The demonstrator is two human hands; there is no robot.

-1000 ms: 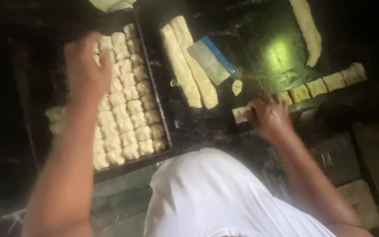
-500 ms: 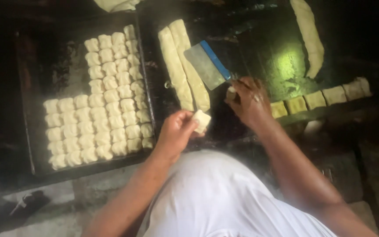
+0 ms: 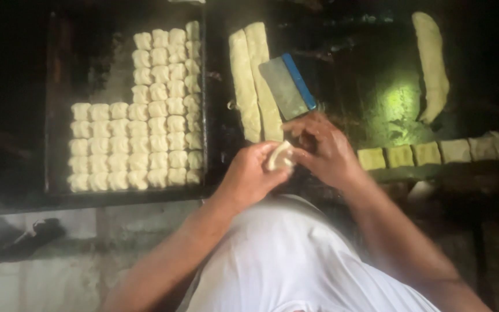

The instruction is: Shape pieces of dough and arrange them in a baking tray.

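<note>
Both hands (image 3: 287, 159) now meet on dough piece (image 3: 280, 156); earlier apart.

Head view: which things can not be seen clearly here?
- Dough piece: mostly covered by the left hand and right hand; its shape is unclear.
- Scraper: near end hidden behind the right hand.
- Tray: left part lost in darkness.
- Dough strip: lower tip fades into shadow.

No packages, labels, signs or screens in view.

Nothing here is wrapped, boxed or printed, and no display or written marking shows anywhere on the dark work surface.
</note>
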